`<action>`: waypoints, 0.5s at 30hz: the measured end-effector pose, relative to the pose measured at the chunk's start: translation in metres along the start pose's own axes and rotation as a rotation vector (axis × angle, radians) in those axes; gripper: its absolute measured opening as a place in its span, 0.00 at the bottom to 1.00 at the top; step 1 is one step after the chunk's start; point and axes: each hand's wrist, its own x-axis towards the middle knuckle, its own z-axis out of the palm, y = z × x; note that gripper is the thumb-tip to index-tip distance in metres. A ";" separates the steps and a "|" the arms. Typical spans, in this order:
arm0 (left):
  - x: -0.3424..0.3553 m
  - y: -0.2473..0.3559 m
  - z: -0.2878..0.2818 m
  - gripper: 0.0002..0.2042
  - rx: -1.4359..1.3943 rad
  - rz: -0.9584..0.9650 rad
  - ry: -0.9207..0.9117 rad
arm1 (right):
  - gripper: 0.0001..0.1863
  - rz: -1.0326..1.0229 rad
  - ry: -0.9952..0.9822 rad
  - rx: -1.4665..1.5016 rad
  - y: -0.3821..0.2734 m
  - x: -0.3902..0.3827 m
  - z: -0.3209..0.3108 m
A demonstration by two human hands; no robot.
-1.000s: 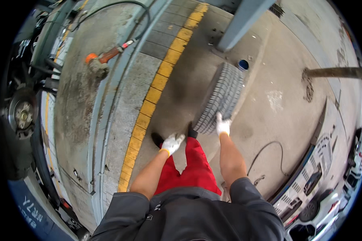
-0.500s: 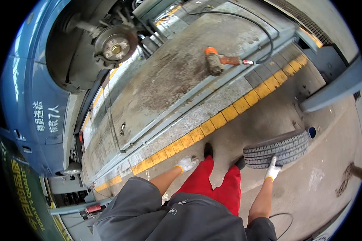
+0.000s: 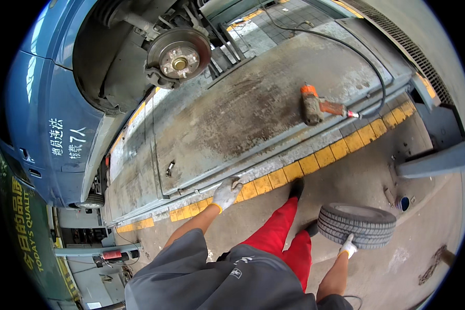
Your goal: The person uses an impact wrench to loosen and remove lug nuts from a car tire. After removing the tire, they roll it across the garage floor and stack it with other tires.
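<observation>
My right hand [image 3: 349,247], in a white glove with a yellow cuff, grips the near side of a black tyre [image 3: 356,238]. The thumb lies up along the tread; the other fingers are largely hidden. The tyre leans on the floor, its upper sidewall partly showing. Away to the left, my gloved left hand [image 3: 226,195] reaches over the edge of a grey metal lift platform [image 3: 232,119]. Its fingers are loosely bent and apart, and I see nothing in them. The darker fingertips point away from me.
A bare wheel hub with a brake disc [image 3: 179,59] shows in the blue vehicle's [image 3: 62,119] wheel arch. An orange impact wrench [image 3: 315,106], with its black hose [image 3: 364,57], and a small metal socket [image 3: 170,168] lie on the platform. A grey lift arm [image 3: 434,163] juts in at right.
My left hand has moved forward to the platform edge. The tyre has tipped, showing more of its upper sidewall, with my right hand still on it. My left foot has stepped onto the yellow strip.
</observation>
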 end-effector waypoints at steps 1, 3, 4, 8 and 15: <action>0.008 0.009 -0.007 0.24 0.015 0.025 -0.005 | 0.62 0.048 -0.031 0.037 0.005 -0.001 0.002; 0.030 0.015 -0.015 0.23 0.051 0.137 0.006 | 0.62 0.137 -0.076 0.122 -0.008 -0.008 0.004; 0.040 0.021 -0.019 0.22 0.062 0.193 0.008 | 0.61 0.173 -0.105 0.157 -0.010 -0.013 0.000; 0.070 0.046 -0.044 0.19 0.125 0.429 0.051 | 0.55 0.297 -0.329 0.319 -0.046 -0.065 -0.034; 0.130 0.101 -0.122 0.20 0.311 0.796 0.321 | 0.54 0.343 -0.363 0.326 -0.041 -0.051 0.000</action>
